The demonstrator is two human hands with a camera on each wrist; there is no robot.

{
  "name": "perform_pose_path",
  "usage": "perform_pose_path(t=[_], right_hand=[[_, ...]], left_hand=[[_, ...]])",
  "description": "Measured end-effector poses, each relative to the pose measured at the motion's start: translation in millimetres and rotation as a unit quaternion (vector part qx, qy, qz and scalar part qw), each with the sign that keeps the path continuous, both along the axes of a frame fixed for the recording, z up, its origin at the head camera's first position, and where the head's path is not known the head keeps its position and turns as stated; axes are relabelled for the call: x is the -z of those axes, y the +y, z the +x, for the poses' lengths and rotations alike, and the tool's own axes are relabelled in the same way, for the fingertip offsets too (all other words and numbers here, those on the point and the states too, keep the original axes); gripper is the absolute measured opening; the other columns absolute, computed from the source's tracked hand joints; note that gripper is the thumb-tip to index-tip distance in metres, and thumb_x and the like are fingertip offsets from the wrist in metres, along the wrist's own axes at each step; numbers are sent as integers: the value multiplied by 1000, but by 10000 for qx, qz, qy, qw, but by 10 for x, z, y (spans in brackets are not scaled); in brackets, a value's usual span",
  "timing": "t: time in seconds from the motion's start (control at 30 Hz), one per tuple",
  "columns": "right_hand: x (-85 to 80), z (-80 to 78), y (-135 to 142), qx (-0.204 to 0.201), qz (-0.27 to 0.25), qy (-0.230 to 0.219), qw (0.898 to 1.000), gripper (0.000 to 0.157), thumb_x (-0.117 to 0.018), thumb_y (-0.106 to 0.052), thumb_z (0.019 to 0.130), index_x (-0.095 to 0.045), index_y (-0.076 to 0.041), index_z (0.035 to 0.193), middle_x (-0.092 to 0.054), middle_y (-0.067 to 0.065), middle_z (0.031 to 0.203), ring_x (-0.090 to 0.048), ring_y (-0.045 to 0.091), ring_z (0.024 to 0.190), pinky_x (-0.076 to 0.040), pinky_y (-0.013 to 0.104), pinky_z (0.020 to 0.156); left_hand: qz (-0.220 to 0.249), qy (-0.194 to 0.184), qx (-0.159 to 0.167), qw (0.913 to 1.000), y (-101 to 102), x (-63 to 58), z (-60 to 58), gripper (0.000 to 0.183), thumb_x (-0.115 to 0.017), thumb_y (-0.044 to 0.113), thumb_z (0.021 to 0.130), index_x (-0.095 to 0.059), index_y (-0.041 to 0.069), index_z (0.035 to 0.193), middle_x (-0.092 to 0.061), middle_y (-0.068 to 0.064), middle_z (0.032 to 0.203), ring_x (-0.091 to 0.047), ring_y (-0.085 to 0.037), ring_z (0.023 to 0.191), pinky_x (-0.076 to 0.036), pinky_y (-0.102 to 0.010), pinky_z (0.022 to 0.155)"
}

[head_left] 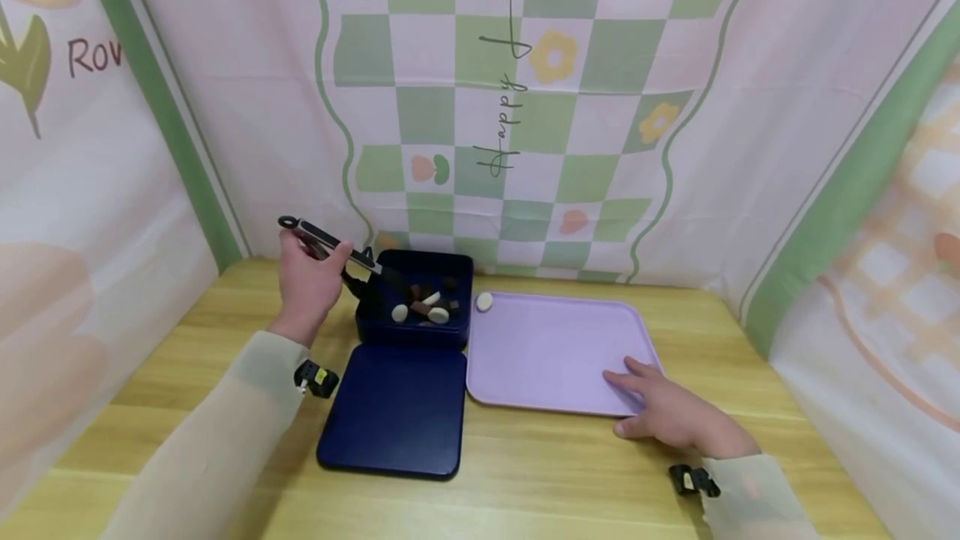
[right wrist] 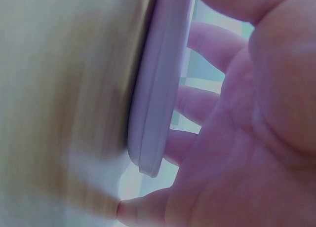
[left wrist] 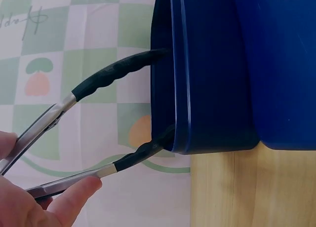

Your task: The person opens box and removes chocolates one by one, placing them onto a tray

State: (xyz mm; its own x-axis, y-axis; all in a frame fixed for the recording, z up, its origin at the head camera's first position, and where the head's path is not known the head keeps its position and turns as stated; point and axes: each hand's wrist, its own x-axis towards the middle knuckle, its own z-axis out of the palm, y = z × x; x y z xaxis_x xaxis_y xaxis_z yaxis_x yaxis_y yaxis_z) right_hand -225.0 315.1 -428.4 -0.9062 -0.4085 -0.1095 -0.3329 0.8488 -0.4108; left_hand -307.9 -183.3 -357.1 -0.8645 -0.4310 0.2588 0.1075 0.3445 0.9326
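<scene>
My left hand (head_left: 309, 286) grips a pair of tongs (head_left: 330, 238) with metal arms and black tips. In the left wrist view, the tongs (left wrist: 111, 74) are spread apart, and their tips reach past the rim of a dark blue box (left wrist: 217, 74). Several white rounded pieces and brown blocky pieces (head_left: 422, 307) lie inside the box. On a lilac tray (head_left: 547, 348) to the right, one white oval piece (head_left: 484, 302) sits at the back left corner. My right hand (head_left: 667, 411) is at the tray's front right corner, fingers spread over the edge.
A flat dark blue lid (head_left: 393, 411) lies in front of the box on the wooden table (head_left: 540, 473). Behind them hangs a printed checkered curtain (head_left: 517, 107), with more curtain on both sides. Box and tray stand side by side, almost edge to edge.
</scene>
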Motion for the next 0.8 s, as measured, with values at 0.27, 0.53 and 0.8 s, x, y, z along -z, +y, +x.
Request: perform_pose_path(t=[0.27,0.53,0.8], right_hand=[[8,-11,13,-27,33,11,10000,83,-83,-41,77,-51,-3,144,-23,40,150,-20,60,136,-21,70,105],[12,-2,4,-16,19,-6,10000,82,-83,-40,77,-51,-3,144,-22,40,150,-19,60,136,-21,70,105],[2,-1,1,3,37,-28,10000,82,-83,-39,78,-51,-3,144,-22,40,151,-19,60,136,-21,70,105]], left_hand=[[69,-92,24,9999,9,34,-25,57,-73,36,92,-36,11,128,-51,-10,103,-51,-26,86,-44,-36,74],[154,-77,-6,9999,18,85,-52,56,-73,32,92,-36,11,128,-51,-10,103,-52,-26,87,-45,-37,74],[285,-165,116,9994,37,105,-70,56,-72,28,93,-34,11,131,-52,-12,108,-53,-27,91,-46,-37,77]])
